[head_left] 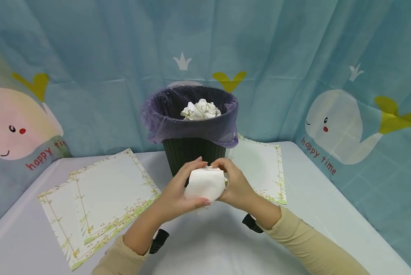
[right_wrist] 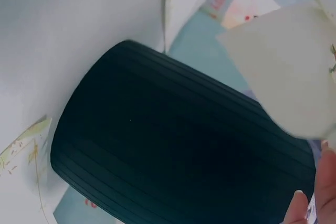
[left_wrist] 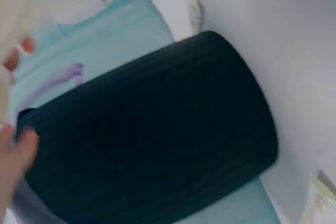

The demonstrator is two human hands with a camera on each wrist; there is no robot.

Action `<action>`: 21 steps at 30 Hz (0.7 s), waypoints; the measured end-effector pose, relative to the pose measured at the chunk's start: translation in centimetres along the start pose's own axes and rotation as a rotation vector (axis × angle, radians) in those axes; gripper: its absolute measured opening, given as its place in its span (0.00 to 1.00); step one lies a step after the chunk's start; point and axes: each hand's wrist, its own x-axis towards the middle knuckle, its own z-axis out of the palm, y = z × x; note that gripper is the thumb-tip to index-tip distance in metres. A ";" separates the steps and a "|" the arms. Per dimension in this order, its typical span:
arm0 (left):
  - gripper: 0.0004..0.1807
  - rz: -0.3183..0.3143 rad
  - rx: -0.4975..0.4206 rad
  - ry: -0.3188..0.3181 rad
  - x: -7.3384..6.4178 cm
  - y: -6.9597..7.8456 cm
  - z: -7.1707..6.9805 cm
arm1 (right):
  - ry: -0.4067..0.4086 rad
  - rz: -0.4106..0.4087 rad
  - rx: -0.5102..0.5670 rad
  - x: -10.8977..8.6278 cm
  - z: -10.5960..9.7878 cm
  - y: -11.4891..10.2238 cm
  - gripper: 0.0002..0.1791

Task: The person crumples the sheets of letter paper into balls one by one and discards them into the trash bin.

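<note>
Far left: table (head_left: 16,240) edge meets the curtain (head_left: 105,46). Two bordered sheets (head_left: 112,191) overlap there, the upper one's right corner close to the left forearm. A strip of table separates them from the bin's foot.

Left hand (head_left: 178,191): fingers curled over the left side of the paper (head_left: 205,184), thumb low on its near face. Paper is up off the table, mid-scene, in front of the bin (head_left: 191,149). Bin stands upright; liner (head_left: 205,129) folds out over the rim, a white wad (head_left: 201,110) inside. Table runs between the forearms toward the viewer.

Right hand (head_left: 237,187): fingers bent round the paper's right side. Beyond it a third sheet (head_left: 260,164), left part hidden; table extends from its right edge to the curtain.

Only the head view shows the wad. Right wrist view: a pointed corner of the paper and a printed bit at its edge; bin's ribbed wall large. Left wrist view: fingers blurred, their exact hold impossible to tell there.
</note>
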 end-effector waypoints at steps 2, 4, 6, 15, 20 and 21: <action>0.49 0.022 -0.033 -0.035 -0.1 -0.2 -0.3 | -0.009 0.054 0.057 -0.1 -0.2 -0.1 0.38; 0.49 0.062 -0.037 -0.050 -0.1 -0.6 -0.6 | -0.012 0.087 0.112 -0.1 -0.4 -0.3 0.37; 0.47 0.124 -0.020 -0.033 0.1 -0.9 -0.7 | -0.034 0.102 0.163 -0.2 -0.6 -0.2 0.36; 0.37 0.286 0.071 0.126 0.1 -1.5 -1.1 | -0.301 0.048 0.498 0.2 -2.4 0.2 0.52; 0.34 0.318 0.112 0.083 0.1 -1.3 -1.4 | -0.243 -0.025 0.599 0.4 -2.3 0.4 0.41; 0.33 0.308 0.110 0.056 0.0 -1.2 -1.6 | -0.238 -0.016 0.608 0.4 -2.3 0.4 0.41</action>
